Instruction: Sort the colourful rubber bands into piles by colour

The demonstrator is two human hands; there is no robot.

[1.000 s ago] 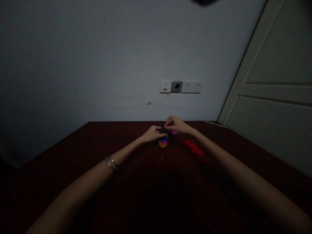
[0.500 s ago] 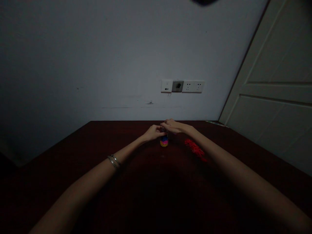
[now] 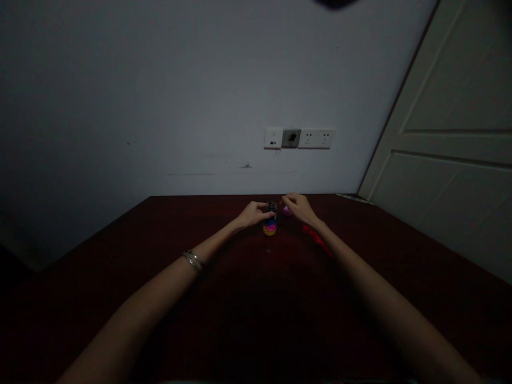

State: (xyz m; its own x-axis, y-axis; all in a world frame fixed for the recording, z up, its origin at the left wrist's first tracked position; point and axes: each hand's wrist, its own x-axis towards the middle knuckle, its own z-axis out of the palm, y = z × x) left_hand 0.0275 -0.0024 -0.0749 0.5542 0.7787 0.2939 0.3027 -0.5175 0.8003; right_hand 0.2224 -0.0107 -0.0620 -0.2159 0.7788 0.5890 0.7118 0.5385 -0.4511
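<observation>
My left hand (image 3: 253, 214) is closed round the upper part of a small clear bottle (image 3: 270, 228). Layers of yellow, pink and blue show inside it, and its neck rises above my thumb. To the right of the bottle, my right hand (image 3: 299, 207) is raised a little, its fingertips pinched together. Whatever is between them is too small and dark to make out. Just under those fingertips shows a small pink-purple object (image 3: 287, 211), partly hidden by the hand. A bunch of red, thread-like strips (image 3: 317, 239) lies on the table beside my right forearm, which covers part of it.
The dark red-brown table (image 3: 200, 320) runs back to a pale wall (image 3: 200, 96). Sockets and switches (image 3: 299, 138) are set in the wall above the table's back edge. A white panelled door (image 3: 452, 138) stands on the right. The light is dim.
My right hand has moved off the bottle's top to the right, baring the neck and the small pink-purple object. My left hand keeps its hold on the bottle. The view has shifted slightly.
</observation>
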